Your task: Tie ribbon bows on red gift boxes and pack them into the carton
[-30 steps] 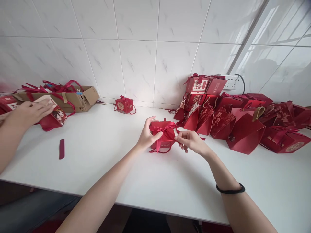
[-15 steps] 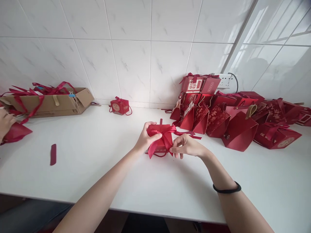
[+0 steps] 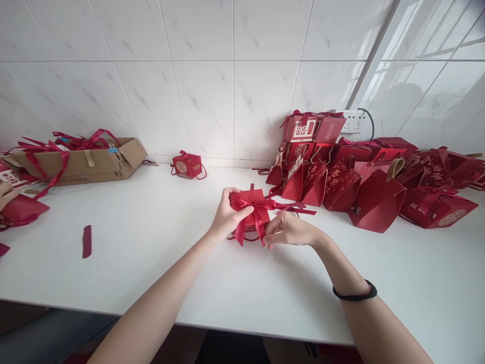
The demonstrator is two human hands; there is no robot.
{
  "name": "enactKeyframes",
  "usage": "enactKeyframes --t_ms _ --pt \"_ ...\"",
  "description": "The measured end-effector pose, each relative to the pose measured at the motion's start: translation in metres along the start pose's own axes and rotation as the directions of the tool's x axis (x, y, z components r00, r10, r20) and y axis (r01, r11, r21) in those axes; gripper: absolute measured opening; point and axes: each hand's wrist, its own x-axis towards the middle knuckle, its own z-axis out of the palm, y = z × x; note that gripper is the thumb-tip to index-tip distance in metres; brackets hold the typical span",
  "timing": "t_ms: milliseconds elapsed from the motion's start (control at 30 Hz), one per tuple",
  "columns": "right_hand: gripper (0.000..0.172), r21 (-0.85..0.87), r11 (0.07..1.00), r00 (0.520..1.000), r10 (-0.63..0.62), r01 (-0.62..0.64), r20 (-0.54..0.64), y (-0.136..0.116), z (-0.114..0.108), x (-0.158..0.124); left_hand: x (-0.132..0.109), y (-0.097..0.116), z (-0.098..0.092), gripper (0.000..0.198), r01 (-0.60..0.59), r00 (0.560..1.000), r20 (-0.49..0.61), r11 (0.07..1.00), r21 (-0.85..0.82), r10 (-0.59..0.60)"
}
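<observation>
A small red gift box point(image 3: 253, 198) with a red ribbon bow point(image 3: 257, 212) on top sits on the white table point(image 3: 159, 268) at the middle. My left hand point(image 3: 228, 216) grips the box's left side, thumb pressed on the bow. My right hand point(image 3: 288, 230) pinches a ribbon tail at the box's front right corner. A black band point(image 3: 356, 294) circles my right wrist.
A heap of red gift boxes and bags point(image 3: 364, 177) lies at the right against the tiled wall. One small red box point(image 3: 186, 165) stands at the back. A cardboard box of ribbons point(image 3: 79, 159) is at the left, with another person's hand point(image 3: 4, 192) by red bags. A red strip point(image 3: 87, 241) lies loose.
My right hand slid down the ribbon tail toward the box's front. The other person's hand at the left pulled back to the frame edge. The view shifted slightly.
</observation>
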Motion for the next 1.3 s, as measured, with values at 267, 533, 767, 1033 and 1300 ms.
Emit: enactKeyframes --t_ms 267,533,767,1033,1300 --pt "0.059 0.194 0.98 0.907 0.047 0.038 -0.418 0.005 -0.005 0.003 -0.003 -0.004 0.0 0.041 -0.164 0.986 0.041 0.976 0.145 0.16" --pt "0.045 0.241 0.963 0.855 0.023 0.12 -0.519 0.008 0.002 0.012 -0.002 -0.013 0.002 0.038 -0.361 0.932 0.061 0.909 0.208 0.356" --pt "0.039 0.309 0.942 0.874 0.036 0.132 -0.484 0.012 -0.001 0.011 0.003 -0.011 -0.004 0.012 -0.334 0.942 0.023 0.925 0.184 0.336" --pt "0.036 0.234 0.959 0.885 -0.035 0.16 -0.464 0.016 -0.002 0.013 0.001 -0.013 0.001 0.017 -0.283 0.952 -0.064 0.943 0.177 0.298" --pt "0.039 0.353 0.915 0.901 -0.023 0.193 -0.434 0.023 -0.005 0.014 -0.004 -0.014 0.009 0.02 -0.161 0.973 -0.164 0.987 0.006 0.159"
